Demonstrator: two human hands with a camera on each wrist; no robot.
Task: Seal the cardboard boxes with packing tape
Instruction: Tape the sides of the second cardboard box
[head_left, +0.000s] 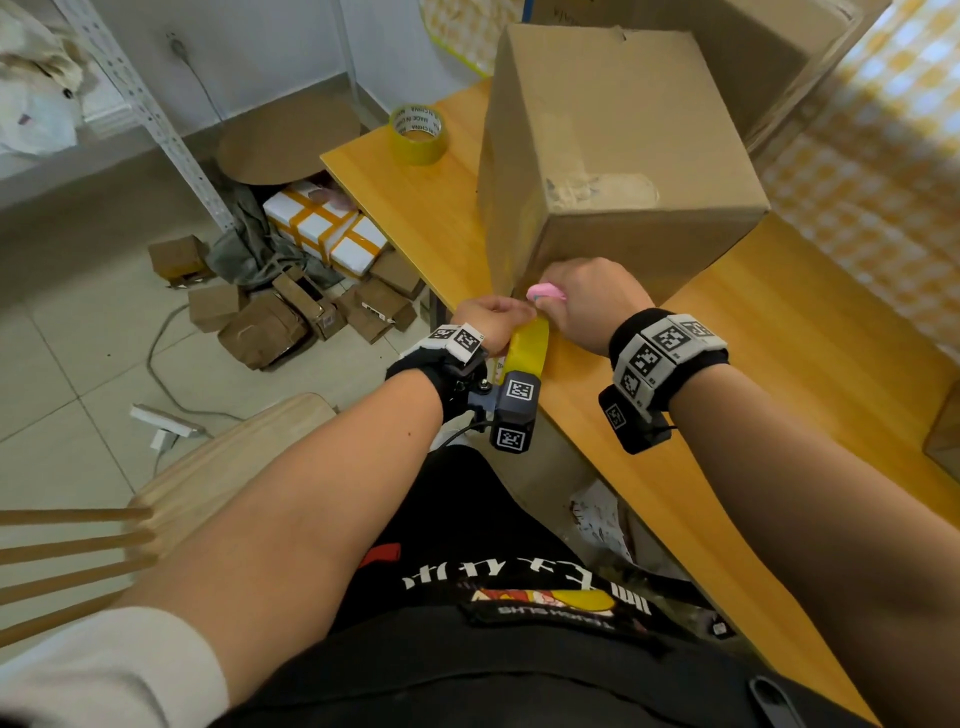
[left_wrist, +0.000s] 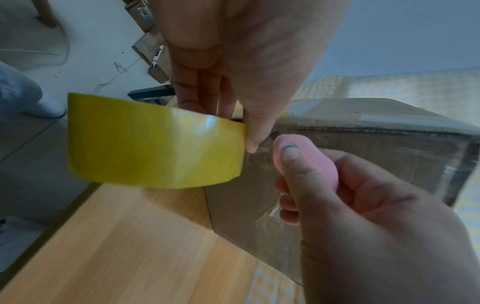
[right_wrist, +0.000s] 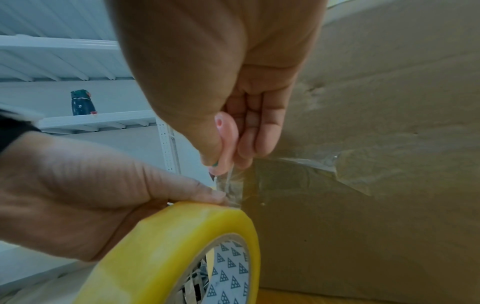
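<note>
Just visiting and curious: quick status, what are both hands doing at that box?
Left hand holds yellow tape roll at box corner. Right hand grips pink cutter against the stretched tape. Spare roll sits on table, nothing in the way.

Wooden chair (head_left: 218, 467) left of table (head_left: 727, 374). White power strip (head_left: 163, 423) and small brown cartons (head_left: 265, 322) on floor. Dark bottle (right_wrist: 82, 102) on shelf (right_wrist: 98, 120).
</note>
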